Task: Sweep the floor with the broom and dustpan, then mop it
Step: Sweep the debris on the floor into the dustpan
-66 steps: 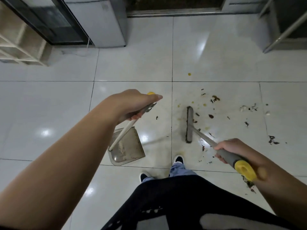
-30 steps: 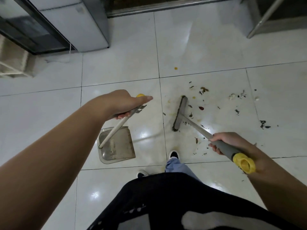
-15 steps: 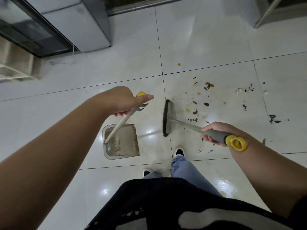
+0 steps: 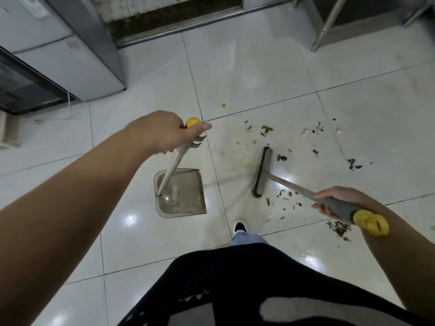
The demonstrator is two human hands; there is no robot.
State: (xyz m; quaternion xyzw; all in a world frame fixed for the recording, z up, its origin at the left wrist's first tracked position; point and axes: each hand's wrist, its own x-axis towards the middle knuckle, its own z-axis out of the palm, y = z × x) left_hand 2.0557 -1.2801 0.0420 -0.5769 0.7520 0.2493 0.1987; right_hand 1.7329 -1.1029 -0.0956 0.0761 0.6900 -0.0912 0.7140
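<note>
A grey cabinet stands at far left. The left hand grips the dustpan by its long yellow-capped handle; the pan sits flat on the white tiled floor. Right of it, the broom head rests among scattered debris, its grey grip clasped by the right hand

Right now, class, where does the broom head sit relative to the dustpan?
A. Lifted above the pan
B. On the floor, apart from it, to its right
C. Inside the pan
B: the broom head rests on the tiles, clear floor separating it from the dustpan.
</note>
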